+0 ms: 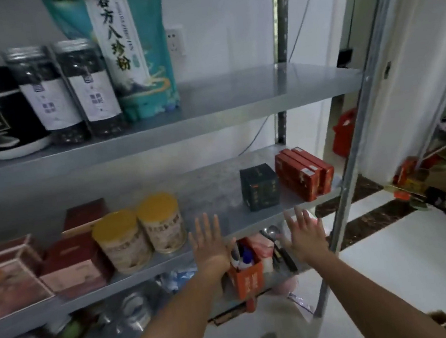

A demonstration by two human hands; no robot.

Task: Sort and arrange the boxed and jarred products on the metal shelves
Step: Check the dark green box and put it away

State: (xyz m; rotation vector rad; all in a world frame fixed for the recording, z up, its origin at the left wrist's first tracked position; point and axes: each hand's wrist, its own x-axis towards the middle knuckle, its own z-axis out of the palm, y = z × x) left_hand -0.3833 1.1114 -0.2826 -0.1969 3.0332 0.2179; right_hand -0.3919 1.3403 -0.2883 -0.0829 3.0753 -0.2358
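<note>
Two hands are raised, palms forward, at the front lip of the grey metal middle shelf. The left hand and the right hand both have their fingers straight and fanned apart, and neither touches or holds anything. Just outside the left hand, at about the same depth, stand two round cream cans with yellow lids, upright and side by side. Farther in, beyond the fingertips and in the gap between the hands, though closer to the right one, a dark green cube-shaped box sits upright and apart from its neighbours. Past it, ahead of the right hand and to its outside, a row of flat red boxes stands on edge, pressed together, with the long axes running back from the shelf front towards the wall. From this layout the right hand looks nearer to the green box and the red ones, and the left hand nearer to the cans. A reach for the green box would go forward and slightly inward from the right hand. High above the left hand, on the upper shelf, two clear jars with dark contents stand well away from both hands.
</note>
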